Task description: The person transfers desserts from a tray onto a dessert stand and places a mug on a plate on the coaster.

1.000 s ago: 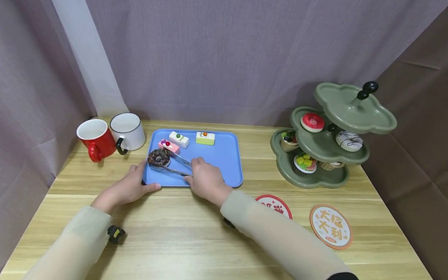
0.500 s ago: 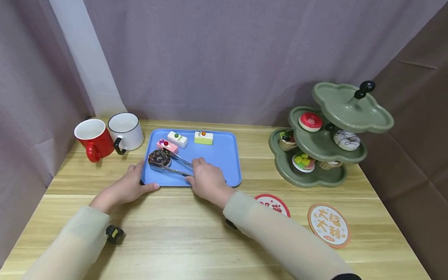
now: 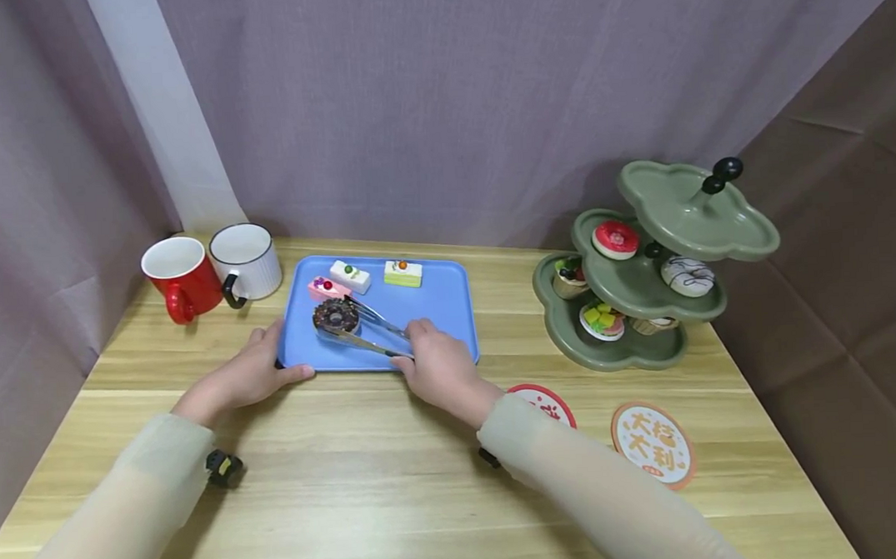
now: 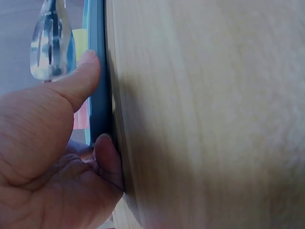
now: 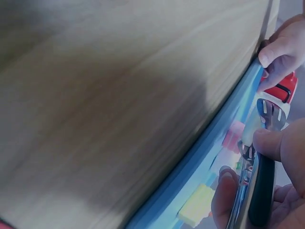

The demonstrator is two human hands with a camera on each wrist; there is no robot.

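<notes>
Near the front left of the blue tray (image 3: 443, 306) sits the chocolate donut (image 3: 325, 316), with the spread arms of the tongs (image 3: 368, 343) around it. The right hand (image 3: 446, 371) grips the tongs, its fingers squeezed narrow; the left hand (image 3: 251, 370) holds the tray's near left corner between thumb and fingers. Whether the donut touches the tray or is raised cannot be told.

The round, probably slick donut could squirt out if the tips meet it off its middle or the squeeze slackens. A swing towards the back could nudge the pink cake (image 3: 328, 288), which lies just behind. Should the left hand let go, a push might slide the tray.

Pale wood grain runs across the bench (image 3: 352, 484), where two round coasters (image 3: 653, 444) lie at the right. Mauve curtain (image 3: 425, 105) closes off the back and left; brown cloth (image 3: 832, 296) hangs at the right.
</notes>
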